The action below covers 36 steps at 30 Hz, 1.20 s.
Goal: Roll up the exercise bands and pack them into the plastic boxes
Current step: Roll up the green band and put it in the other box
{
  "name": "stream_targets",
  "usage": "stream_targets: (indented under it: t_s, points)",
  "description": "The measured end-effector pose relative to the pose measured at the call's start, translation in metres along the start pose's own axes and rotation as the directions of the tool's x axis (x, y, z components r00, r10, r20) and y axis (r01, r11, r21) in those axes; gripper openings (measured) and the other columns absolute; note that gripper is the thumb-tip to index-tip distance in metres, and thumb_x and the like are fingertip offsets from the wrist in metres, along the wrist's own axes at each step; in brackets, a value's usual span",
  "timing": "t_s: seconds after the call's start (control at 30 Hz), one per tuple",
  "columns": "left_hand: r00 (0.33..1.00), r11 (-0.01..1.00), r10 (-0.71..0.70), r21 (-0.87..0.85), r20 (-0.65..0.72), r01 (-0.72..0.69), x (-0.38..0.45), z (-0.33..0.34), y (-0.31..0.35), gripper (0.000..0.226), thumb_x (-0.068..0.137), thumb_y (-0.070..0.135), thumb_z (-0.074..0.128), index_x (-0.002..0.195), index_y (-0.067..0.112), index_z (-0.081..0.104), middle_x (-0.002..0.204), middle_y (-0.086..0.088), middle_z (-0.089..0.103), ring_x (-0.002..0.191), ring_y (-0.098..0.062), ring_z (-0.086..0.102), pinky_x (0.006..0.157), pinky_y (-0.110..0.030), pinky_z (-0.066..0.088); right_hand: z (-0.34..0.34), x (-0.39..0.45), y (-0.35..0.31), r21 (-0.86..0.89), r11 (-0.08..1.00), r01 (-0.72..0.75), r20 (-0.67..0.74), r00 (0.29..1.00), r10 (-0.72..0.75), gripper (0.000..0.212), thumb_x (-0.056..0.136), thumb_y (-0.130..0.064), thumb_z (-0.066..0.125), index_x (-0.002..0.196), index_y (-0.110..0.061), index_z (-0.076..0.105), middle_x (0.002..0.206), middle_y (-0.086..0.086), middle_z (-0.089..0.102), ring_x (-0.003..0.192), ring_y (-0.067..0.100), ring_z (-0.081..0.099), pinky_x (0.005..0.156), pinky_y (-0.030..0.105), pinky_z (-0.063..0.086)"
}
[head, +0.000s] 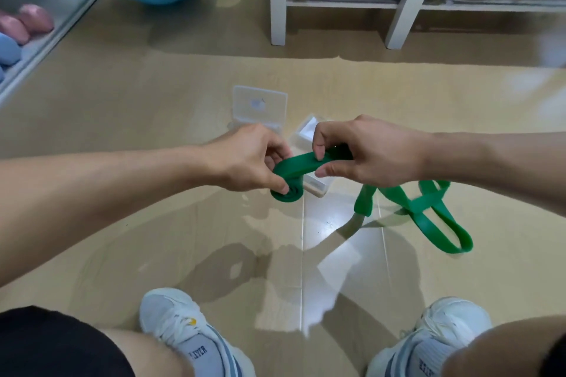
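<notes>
My left sock [200, 355] is showing dark letters, roughly "FLYER"; my right sock [425, 366] is showing lettering I cannot read.

Glossy beige floor [153, 239], white shelf [337, 3]

From my remote seat, the rolled end of the band [288, 191] sat under the left hand [248, 159], and its flat run passed rightward into the right hand [364, 151], with the loose loops [428, 211] trailing on the floor [153, 119] below and right of that hand. One plastic box [260, 104] stood just beyond the left hand, and a second box [309, 130] lay between and behind both hands. Two shoes [180, 327] sat nearer me than the hands.
</notes>
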<state>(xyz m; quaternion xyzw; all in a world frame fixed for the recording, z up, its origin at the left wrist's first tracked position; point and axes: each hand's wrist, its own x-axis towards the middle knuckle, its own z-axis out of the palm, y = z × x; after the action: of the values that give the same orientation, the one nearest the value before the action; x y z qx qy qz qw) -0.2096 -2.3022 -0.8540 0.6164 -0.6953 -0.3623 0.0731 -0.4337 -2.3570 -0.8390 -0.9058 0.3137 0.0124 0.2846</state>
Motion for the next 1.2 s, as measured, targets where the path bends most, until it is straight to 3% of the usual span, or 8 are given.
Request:
stream_targets:
  t_s: [0.17, 0.37, 0.57, 0.63, 0.7, 0.8, 0.93, 1.2]
  points:
    - [1.000, 0.998, -0.008, 0.068, 0.025, 0.006, 0.008, 0.006, 0.000, 0.031, 0.069, 0.026, 0.092, 0.084, 0.035, 0.067, 0.083, 0.009, 0.075, 0.082, -0.010, 0.071, 0.074, -0.028, 0.056, 0.002, -0.002, 0.002, -0.021, 0.996, -0.082, -0.038, 0.996, 0.082, 0.020, 0.092, -0.040, 0.071, 0.098, -0.028, 0.056, 0.065, -0.029, 0.060, 0.063, -0.009, 0.054, 0.054, 0.011, 0.036]
    - [0.999, 0.838, -0.019, -0.546, -0.038, -0.005, 0.004, -0.014, 0.001, 0.039, 0.064, 0.005, 0.093, 0.094, 0.017, 0.071, 0.100, -0.016, 0.077, 0.090, -0.021, 0.073, 0.087, -0.033, 0.056, -0.016, -0.005, -0.005, 0.348, 0.913, -0.213, 0.000, 0.974, 0.228, 0.023, 0.088, -0.035, 0.076, 0.100, -0.026, 0.059, 0.095, -0.011, 0.076, 0.077, 0.007, 0.072, 0.069, 0.022, 0.055]
    - [1.000, 0.566, -0.011, -0.824, -0.023, -0.013, 0.002, -0.013, 0.018, 0.033, 0.076, -0.010, 0.074, 0.102, 0.007, 0.064, 0.096, -0.006, 0.070, 0.084, -0.014, 0.075, 0.075, -0.021, 0.059, -0.030, -0.018, -0.026, 0.414, 0.891, -0.188, -0.097, 0.964, 0.248, 0.041, 0.080, -0.028, 0.084, 0.105, -0.018, 0.054, 0.101, -0.002, 0.078, 0.092, 0.019, 0.075, 0.080, 0.044, 0.063]
    - [0.999, 0.584, 0.020, -0.810, -0.039, -0.044, 0.000, -0.014, 0.025, 0.033, 0.081, -0.015, 0.070, 0.103, 0.008, 0.061, 0.099, -0.007, 0.067, 0.082, -0.013, 0.074, 0.073, -0.021, 0.058, -0.032, -0.026, -0.031, 0.401, 0.896, -0.190, -0.142, 0.954, 0.265, 0.036, 0.083, -0.026, 0.082, 0.102, -0.020, 0.053, 0.101, -0.002, 0.078, 0.090, 0.022, 0.075, 0.079, 0.047, 0.063]
    - [0.996, 0.723, 0.087, -0.686, -0.034, -0.087, -0.004, -0.019, 0.034, 0.035, 0.081, -0.009, 0.075, 0.105, 0.013, 0.061, 0.103, -0.007, 0.067, 0.080, -0.012, 0.073, 0.072, -0.021, 0.058, -0.033, -0.033, -0.039, 0.313, 0.926, -0.212, -0.137, 0.955, 0.264, 0.032, 0.087, -0.024, 0.079, 0.101, -0.024, 0.050, 0.106, -0.002, 0.077, 0.092, 0.024, 0.074, 0.083, 0.047, 0.062]
    - [0.988, 0.965, 0.138, -0.215, -0.069, -0.150, -0.010, -0.026, 0.055, 0.033, 0.069, 0.025, 0.092, 0.092, 0.026, 0.068, 0.090, 0.003, 0.073, 0.077, -0.009, 0.070, 0.068, -0.022, 0.054, -0.035, -0.037, -0.056, 0.018, 0.974, -0.224, -0.112, 0.968, 0.225, 0.031, 0.089, -0.023, 0.074, 0.105, -0.029, 0.047, 0.110, -0.005, 0.075, 0.093, 0.022, 0.069, 0.085, 0.046, 0.058]
    - [0.970, 0.982, 0.129, 0.162, -0.208, -0.096, -0.010, -0.030, 0.079, 0.028, 0.065, 0.037, 0.093, 0.074, 0.024, 0.069, 0.078, 0.002, 0.072, 0.076, -0.019, 0.068, 0.070, -0.036, 0.058, -0.040, -0.032, -0.064, -0.043, 0.965, -0.260, -0.123, 0.960, 0.253, 0.034, 0.089, -0.017, 0.070, 0.106, -0.030, 0.043, 0.111, 0.000, 0.073, 0.094, 0.023, 0.066, 0.083, 0.045, 0.059]
    - [0.957, 0.982, -0.007, -0.183, -0.291, -0.048, -0.030, -0.061, 0.075, 0.025, 0.075, 0.018, 0.089, 0.096, 0.017, 0.076, 0.092, -0.003, 0.078, 0.087, -0.019, 0.075, 0.085, -0.036, 0.061, -0.054, -0.021, -0.059, 0.503, 0.856, -0.121, -0.277, 0.915, 0.292, 0.032, 0.082, -0.014, 0.083, 0.098, -0.008, 0.056, 0.098, 0.009, 0.076, 0.092, 0.027, 0.074, 0.090, 0.048, 0.059]
